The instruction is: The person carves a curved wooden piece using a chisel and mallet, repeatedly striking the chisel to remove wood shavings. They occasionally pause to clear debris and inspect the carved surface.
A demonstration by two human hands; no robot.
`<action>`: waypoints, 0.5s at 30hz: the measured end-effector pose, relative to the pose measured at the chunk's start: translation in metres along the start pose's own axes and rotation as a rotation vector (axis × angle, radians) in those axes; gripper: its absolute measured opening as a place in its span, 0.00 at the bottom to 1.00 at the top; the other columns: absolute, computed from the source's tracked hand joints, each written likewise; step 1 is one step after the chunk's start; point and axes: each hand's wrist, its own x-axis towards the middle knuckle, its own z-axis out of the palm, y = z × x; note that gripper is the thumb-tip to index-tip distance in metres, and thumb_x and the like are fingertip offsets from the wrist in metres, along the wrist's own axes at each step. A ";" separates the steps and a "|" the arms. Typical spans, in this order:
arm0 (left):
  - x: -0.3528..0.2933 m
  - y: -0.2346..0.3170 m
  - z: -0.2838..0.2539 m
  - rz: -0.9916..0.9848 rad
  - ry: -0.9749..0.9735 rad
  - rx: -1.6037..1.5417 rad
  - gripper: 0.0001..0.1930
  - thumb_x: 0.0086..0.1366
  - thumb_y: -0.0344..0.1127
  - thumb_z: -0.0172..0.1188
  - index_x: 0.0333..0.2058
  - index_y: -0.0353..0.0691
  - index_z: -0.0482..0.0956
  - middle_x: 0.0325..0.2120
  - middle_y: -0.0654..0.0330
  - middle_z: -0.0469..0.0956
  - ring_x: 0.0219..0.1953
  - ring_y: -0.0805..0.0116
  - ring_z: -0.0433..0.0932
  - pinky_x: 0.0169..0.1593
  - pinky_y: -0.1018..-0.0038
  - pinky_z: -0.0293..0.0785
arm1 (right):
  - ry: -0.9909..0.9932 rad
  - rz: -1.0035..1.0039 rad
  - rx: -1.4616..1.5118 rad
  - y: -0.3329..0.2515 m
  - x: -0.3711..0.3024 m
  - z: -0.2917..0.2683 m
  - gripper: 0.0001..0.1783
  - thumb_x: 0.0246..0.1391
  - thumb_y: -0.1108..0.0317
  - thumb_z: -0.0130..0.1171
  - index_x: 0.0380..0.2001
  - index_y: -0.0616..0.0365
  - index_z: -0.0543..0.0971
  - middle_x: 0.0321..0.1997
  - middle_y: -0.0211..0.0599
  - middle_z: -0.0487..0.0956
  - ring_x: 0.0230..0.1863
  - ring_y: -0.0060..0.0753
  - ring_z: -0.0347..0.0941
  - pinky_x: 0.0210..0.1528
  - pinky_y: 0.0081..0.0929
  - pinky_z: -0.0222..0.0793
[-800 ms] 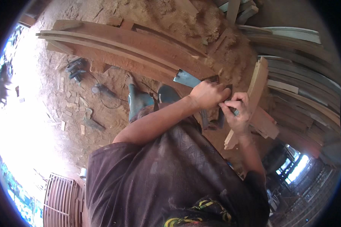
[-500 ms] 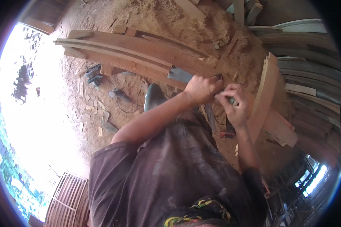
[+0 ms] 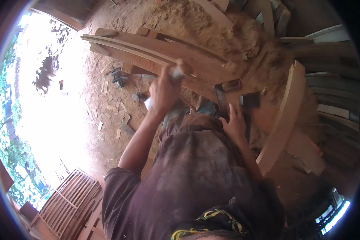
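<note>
My left hand is raised over the near edge of the long curved wooden board. Its fingers are closed round a motion-blurred thing, pale grey at the top, whose kind I cannot make out; a whitish bit shows beside the wrist. My right hand is low by my lap, its fingers apart and pointing away from me. Just beyond its fingertips are a small dark block and a dark bracket-shaped thing. The curved board lies across the ground in front of me, with thin strips along it.
A second curved plank slants up at the right, beside stacked curved timbers. At the left lie a dark power tool and scattered wood offcuts on sawdust. A slatted wooden frame stands at the lower left.
My hands were close together over the board's right part; now they are apart. The left has swung leftward with the thing in it; the right has dropped toward my lap and opened.
</note>
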 end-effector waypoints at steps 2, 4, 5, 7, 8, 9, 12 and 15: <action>0.015 0.004 -0.006 -0.038 0.002 0.105 0.25 0.66 0.44 0.70 0.59 0.44 0.81 0.35 0.43 0.89 0.41 0.42 0.89 0.44 0.51 0.84 | 0.047 0.013 0.014 0.006 0.003 0.014 0.37 0.55 0.61 0.77 0.64 0.57 0.73 0.58 0.50 0.77 0.60 0.57 0.77 0.63 0.48 0.75; 0.024 0.002 -0.004 -0.024 -0.005 0.186 0.23 0.67 0.48 0.69 0.57 0.46 0.83 0.35 0.43 0.89 0.42 0.40 0.89 0.45 0.49 0.83 | 0.006 0.060 0.070 0.011 0.008 0.026 0.35 0.55 0.61 0.77 0.62 0.57 0.73 0.56 0.49 0.77 0.60 0.58 0.76 0.62 0.49 0.75; 0.025 0.001 -0.003 -0.016 -0.019 0.215 0.23 0.67 0.49 0.69 0.56 0.47 0.84 0.35 0.43 0.89 0.42 0.40 0.89 0.46 0.49 0.83 | -0.011 0.058 0.097 0.013 0.008 0.030 0.35 0.54 0.60 0.77 0.62 0.56 0.73 0.56 0.49 0.76 0.60 0.58 0.76 0.61 0.49 0.76; 0.026 0.004 0.002 0.001 -0.054 0.263 0.22 0.68 0.52 0.67 0.55 0.50 0.85 0.35 0.43 0.89 0.42 0.40 0.89 0.47 0.47 0.82 | -0.045 0.063 0.139 0.015 0.008 0.032 0.36 0.53 0.58 0.78 0.62 0.55 0.72 0.57 0.49 0.76 0.59 0.58 0.76 0.60 0.49 0.76; 0.027 0.005 0.003 -0.006 -0.057 0.271 0.20 0.68 0.51 0.67 0.52 0.48 0.85 0.35 0.44 0.89 0.42 0.39 0.88 0.47 0.46 0.81 | -0.005 0.040 0.098 0.013 0.006 0.035 0.36 0.54 0.59 0.78 0.62 0.54 0.72 0.57 0.48 0.76 0.60 0.58 0.76 0.59 0.49 0.76; 0.028 0.007 0.004 -0.013 -0.058 0.273 0.18 0.68 0.50 0.67 0.50 0.47 0.85 0.35 0.44 0.89 0.42 0.38 0.88 0.48 0.45 0.81 | 0.037 0.017 0.051 0.003 0.005 0.028 0.36 0.54 0.60 0.78 0.62 0.54 0.72 0.57 0.48 0.76 0.60 0.57 0.76 0.58 0.50 0.77; 0.036 0.008 0.008 0.012 -0.104 0.322 0.14 0.68 0.47 0.66 0.44 0.44 0.85 0.36 0.46 0.89 0.43 0.38 0.88 0.48 0.44 0.80 | 0.135 0.022 -0.023 0.000 0.007 0.037 0.35 0.54 0.61 0.77 0.62 0.51 0.72 0.57 0.48 0.76 0.61 0.56 0.76 0.55 0.50 0.78; 0.041 0.011 0.014 0.064 -0.139 0.372 0.13 0.68 0.45 0.64 0.43 0.43 0.84 0.35 0.47 0.89 0.43 0.39 0.88 0.48 0.45 0.80 | 0.188 0.083 -0.035 0.002 0.006 0.047 0.34 0.54 0.62 0.76 0.62 0.50 0.73 0.58 0.50 0.76 0.61 0.57 0.77 0.53 0.52 0.79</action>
